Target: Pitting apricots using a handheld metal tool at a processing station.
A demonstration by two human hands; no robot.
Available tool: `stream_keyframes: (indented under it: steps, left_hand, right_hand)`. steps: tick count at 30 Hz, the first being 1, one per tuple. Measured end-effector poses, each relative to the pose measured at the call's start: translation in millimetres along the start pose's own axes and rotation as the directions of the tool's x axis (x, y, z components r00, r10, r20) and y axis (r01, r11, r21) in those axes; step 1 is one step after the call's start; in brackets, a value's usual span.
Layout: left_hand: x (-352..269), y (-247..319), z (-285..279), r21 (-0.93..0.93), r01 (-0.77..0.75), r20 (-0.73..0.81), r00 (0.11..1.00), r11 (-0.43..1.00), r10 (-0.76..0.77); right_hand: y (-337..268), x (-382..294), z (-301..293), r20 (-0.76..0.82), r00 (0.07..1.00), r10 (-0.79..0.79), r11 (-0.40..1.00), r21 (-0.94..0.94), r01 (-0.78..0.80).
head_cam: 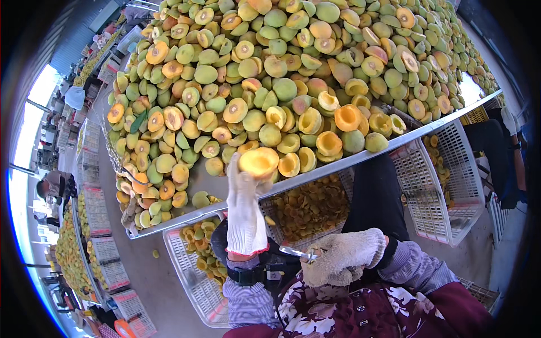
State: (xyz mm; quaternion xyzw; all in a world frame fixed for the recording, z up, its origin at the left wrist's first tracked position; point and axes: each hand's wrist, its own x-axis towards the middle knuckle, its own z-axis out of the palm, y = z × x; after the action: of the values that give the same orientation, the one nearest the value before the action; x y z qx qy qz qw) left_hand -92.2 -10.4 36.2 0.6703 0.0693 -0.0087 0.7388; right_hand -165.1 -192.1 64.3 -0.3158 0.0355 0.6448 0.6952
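Note:
My left hand (247, 198), in a white knitted glove, holds a pitted yellow peach half (258, 162) with its hollow facing up. It is over the near edge of a metal-rimmed table (325, 169) heaped with halved peaches (274, 67). Around it lie several hollowed peach halves (310, 121); many others farther back still have stones in them. Lower down, in front of my torso, my right hand (344, 257) wears a soiled white glove. A small metal hand tool (296, 252) is gripped in it, pointing left; its working end is hard to make out.
Below the table edge stand a crate of brown peelings or scraps (310, 207) and a white plastic crate (190, 274) with peach halves. More white crates (448, 181) are at the right, beside another person's arm (519, 164). Stacked crates (97, 211) line the left.

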Motion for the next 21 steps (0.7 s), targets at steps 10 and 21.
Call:
stream_keyframes:
  steps: [10,21]
  left_hand:
    - [90,-37,-69,0.991,-0.044,0.029,0.992,0.127,0.120]
    - [63,-40,-68,0.522,-0.037,-0.046,0.996,0.852,0.071]
  right_hand:
    - [-14,-2,4,-0.273,0.959,-0.077,0.978,-0.210,0.019]
    - [-41,22,23,-0.548,0.809,-0.213,0.869,-0.485,-0.100]
